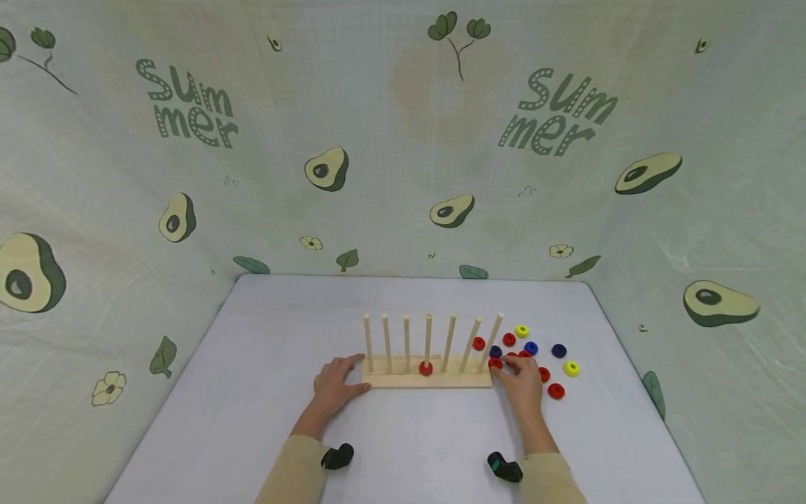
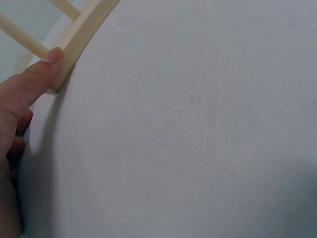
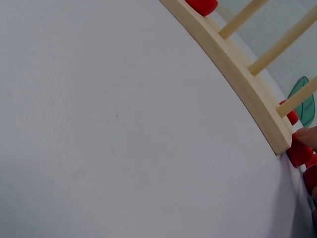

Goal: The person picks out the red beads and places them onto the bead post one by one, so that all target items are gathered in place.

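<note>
A pale wooden peg stand (image 1: 428,381) with a row of several upright pegs sits on the table. One red ring (image 1: 426,369) is at the foot of its middle peg. My left hand (image 1: 331,385) holds the stand's left end, thumb (image 2: 48,62) against the front and index finger toward the back. Beside the right end, my right hand (image 1: 524,385) pinches a red ring (image 1: 495,363) between thumb and fingers, low near the table. In the right wrist view this red ring (image 3: 299,151) appears close against the stand's end; most of the hand is out of frame.
Loose rings lie around and behind my right hand: several red, such as one red ring (image 1: 556,391), yellow ones (image 1: 571,368) and blue ones (image 1: 559,351). The white table (image 1: 290,308) is bordered by a patterned cloth (image 1: 378,126) at the back and sides.
</note>
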Demonstrator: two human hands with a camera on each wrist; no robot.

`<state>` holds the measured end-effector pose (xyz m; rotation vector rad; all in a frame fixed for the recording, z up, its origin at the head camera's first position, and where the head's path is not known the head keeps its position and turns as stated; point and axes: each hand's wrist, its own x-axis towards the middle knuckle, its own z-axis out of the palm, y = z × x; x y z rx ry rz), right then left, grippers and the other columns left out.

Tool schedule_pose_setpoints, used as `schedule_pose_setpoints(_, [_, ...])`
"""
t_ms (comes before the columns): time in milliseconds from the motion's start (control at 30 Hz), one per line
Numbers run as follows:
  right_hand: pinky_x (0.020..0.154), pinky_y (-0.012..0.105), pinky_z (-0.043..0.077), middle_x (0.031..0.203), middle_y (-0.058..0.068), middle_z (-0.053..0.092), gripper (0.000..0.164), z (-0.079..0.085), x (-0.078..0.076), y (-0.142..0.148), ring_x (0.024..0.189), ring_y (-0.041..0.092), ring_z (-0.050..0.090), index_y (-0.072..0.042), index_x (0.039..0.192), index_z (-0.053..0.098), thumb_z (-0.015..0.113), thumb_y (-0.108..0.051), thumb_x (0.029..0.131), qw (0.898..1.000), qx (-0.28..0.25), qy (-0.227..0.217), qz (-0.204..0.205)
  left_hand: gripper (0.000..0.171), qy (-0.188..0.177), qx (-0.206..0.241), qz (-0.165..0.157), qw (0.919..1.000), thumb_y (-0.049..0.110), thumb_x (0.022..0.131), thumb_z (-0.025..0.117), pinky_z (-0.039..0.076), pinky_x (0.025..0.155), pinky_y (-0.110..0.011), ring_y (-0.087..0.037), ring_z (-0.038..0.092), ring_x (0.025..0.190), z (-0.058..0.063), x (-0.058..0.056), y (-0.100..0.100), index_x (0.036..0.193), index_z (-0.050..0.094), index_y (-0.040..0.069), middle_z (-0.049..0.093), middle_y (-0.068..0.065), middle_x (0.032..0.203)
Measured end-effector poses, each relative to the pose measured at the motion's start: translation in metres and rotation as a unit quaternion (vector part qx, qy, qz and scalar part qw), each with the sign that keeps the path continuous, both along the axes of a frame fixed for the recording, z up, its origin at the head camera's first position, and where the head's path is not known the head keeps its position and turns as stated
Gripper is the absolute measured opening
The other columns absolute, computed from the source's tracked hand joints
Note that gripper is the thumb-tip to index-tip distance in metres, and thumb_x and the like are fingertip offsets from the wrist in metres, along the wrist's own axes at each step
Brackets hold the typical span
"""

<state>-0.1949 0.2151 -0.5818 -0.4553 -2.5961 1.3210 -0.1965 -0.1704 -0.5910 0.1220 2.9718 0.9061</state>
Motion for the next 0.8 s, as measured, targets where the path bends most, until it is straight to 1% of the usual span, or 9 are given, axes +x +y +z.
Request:
schedule_pose_setpoints(200, [0.087,0.045,0.042,0.112,0.016,0.049,0.039,-0.0009,-0.0010,-0.0041,0.105,0.033,0.048,0.000,0.117,0.068,0.077,-0.015,0.083,1.000,0.006,-0.023,-0.014,0.066,0.001,-0.005,-0.003,1.0000,0.045,0.078,0.080,0.035,0.073,-0.040,-0.023,0.049,0.095,0.0003,-0.0001,-0.0003,0.136,0.056,0.024,0.057,-0.002,0.109])
schedule_pose_setpoints(333, [0.086,0.046,0.042,0.111,0.017,0.047,0.038,-0.0017,-0.0019,-0.0056,0.104,0.034,0.048,0.000,0.117,0.068,0.077,-0.015,0.083,1.000,0.011,-0.023,-0.013,0.067,0.003,-0.005,-0.003,1.0000,0.045,0.077,0.080,0.036,0.073,-0.041,-0.024,0.050,0.096,-0.0003,-0.0001,-0.0009,0.136,0.056,0.024,0.058,-0.002,0.110])
schedule_pose_setpoints(800, [0.087,0.047,0.041,0.113,0.018,0.047,0.036,0.0008,-0.0020,-0.0057,0.105,0.035,0.047,0.001,0.116,0.068,0.076,-0.014,0.084,0.999,0.000,-0.027,-0.019,0.067,0.004,-0.003,-0.004,1.0000,0.047,0.077,0.079,0.036,0.075,-0.041,-0.023,0.050,0.095,-0.0024,-0.0013,-0.0009,0.136,0.057,0.024,0.058,-0.002,0.109])
